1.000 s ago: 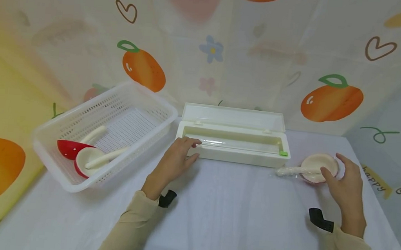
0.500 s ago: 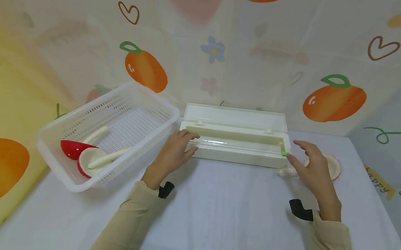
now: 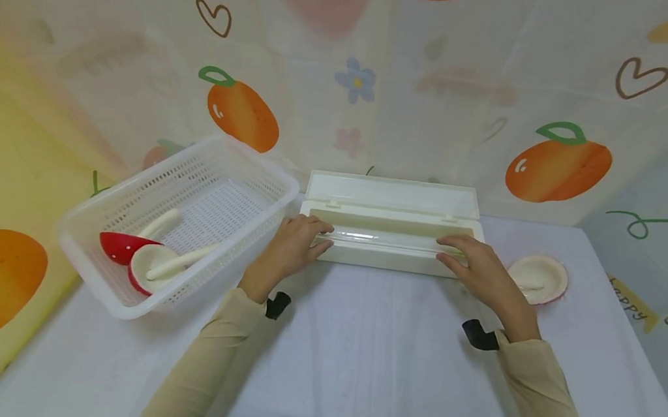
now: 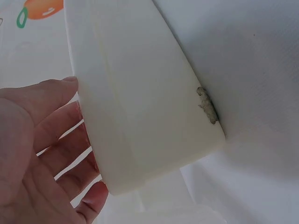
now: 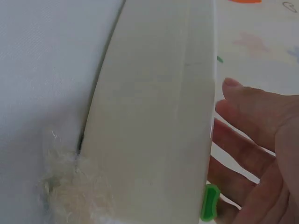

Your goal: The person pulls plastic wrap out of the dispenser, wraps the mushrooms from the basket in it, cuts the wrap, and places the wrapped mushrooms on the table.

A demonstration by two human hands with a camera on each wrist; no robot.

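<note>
- Box [image 3: 385, 260]: long, cream, lid [image 3: 391, 194] raised, back-centre on the worktop [image 3: 369, 355].
- Left hand [image 3: 285, 249], right hand [image 3: 489, 273]: at opposite ends of its front; relaxed fingers apart from thumbs, gripping nothing; contact unclear.
- Tab [image 5: 210, 203]: green, near the right fingers.

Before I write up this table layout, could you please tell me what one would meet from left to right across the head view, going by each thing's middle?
White basket, left hand, long box, right hand, lone ladle.
</note>
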